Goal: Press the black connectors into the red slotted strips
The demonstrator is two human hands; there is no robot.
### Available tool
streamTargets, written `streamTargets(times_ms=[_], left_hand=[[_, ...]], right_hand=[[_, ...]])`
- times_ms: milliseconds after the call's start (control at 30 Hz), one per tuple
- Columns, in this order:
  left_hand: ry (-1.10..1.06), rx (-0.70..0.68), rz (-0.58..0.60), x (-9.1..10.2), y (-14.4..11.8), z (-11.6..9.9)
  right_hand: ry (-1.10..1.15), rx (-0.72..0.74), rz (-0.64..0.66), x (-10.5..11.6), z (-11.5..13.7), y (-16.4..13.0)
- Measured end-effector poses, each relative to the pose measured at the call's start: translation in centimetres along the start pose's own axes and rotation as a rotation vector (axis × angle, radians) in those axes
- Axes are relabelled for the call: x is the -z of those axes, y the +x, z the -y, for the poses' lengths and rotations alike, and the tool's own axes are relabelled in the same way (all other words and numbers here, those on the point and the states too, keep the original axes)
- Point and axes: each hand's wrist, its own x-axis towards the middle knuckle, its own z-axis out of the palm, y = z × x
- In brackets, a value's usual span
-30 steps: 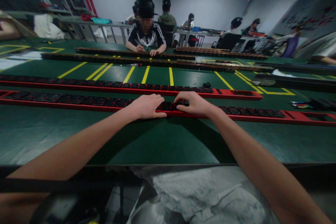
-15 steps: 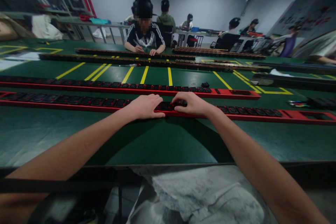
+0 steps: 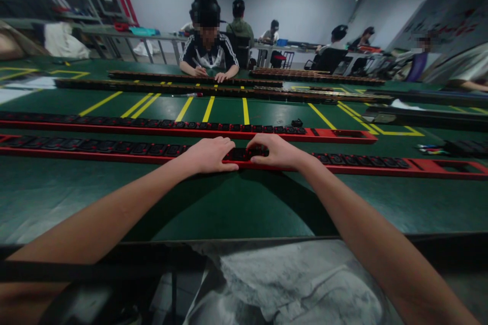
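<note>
Long, narrow red rail [image 3: 244,164] lies across the green tabletop [image 3: 244,213], black squarish inserts [image 3: 343,160] along it; the bare left hand [image 3: 209,155] spans it, thumb spread, the bare right hand [image 3: 275,151] loosely curled; can't tell if either grips. Uneven finger pressure could cock an insert.

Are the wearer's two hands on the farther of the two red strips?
No, the left hand and right hand are on the nearer red strip; the farther red strip lies beyond them.

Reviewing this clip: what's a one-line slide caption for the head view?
Left hand and right hand at the nearer red rail.
</note>
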Motion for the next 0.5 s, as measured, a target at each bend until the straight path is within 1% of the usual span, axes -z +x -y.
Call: streamTargets(times_ms=[200, 500], left_hand=[[0.006, -0.003, -0.015, -0.11, 0.03, 0.01], [0.011, 0.001, -0.005, -0.10, 0.06, -0.02]], right_hand=[[-0.008, 0.016, 0.000, -0.11, -0.12, 0.05], [-0.033, 0.022, -0.002, -0.22, -0.17, 0.09]])
